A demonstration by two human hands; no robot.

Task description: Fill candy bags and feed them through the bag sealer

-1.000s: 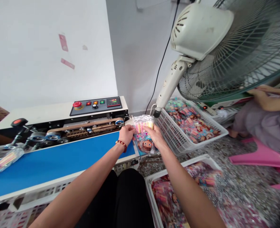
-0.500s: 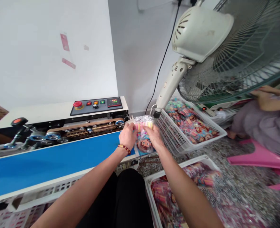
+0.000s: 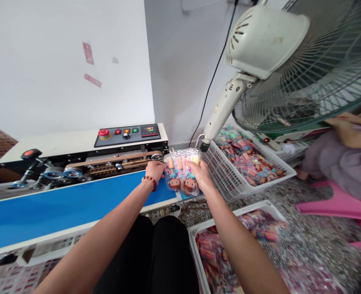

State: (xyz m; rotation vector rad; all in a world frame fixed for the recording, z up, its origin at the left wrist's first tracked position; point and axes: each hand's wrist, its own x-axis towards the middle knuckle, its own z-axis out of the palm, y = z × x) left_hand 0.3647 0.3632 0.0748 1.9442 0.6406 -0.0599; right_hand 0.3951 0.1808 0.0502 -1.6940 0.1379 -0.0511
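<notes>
Two bare forearms, no sleeves in view. Left hand (image 3: 154, 168): a bracelet of small round dark-red beads (image 3: 150, 181) circles the wrist, with one or two gold-coloured beads among them. Right hand (image 3: 198, 171): no ring, watch or band visible. Lap clad in plain black fabric trousers (image 3: 156, 257), both thighs covered.

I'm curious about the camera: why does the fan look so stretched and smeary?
Head view: the wide lens bends the edges, so the fan balloons and the belt slants; soft even daylight, no glare; the packets between the hands stay fairly sharp.
</notes>
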